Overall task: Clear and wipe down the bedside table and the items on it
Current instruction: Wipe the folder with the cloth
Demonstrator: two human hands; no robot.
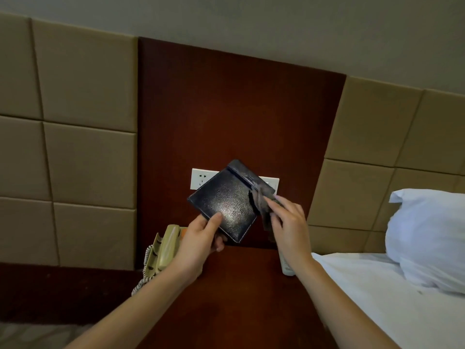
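My left hand (201,235) grips the lower corner of a flat black leather pad (226,205), thumb on its shiny face, and holds it tilted in the air above the dark wooden bedside table (239,298). My right hand (286,222) pinches a dark grey cloth (261,205) and presses it against the pad's right edge. A beige corded telephone (163,250) sits on the table's left side, partly behind my left hand. A pale remote control (286,268) lies on the table's right side, mostly hidden by my right wrist.
A white socket panel (201,178) is on the red-brown wall panel behind the pad. Padded beige headboard squares flank both sides. A bed with a white sheet (377,298) and a white pillow (427,235) lies to the right of the table.
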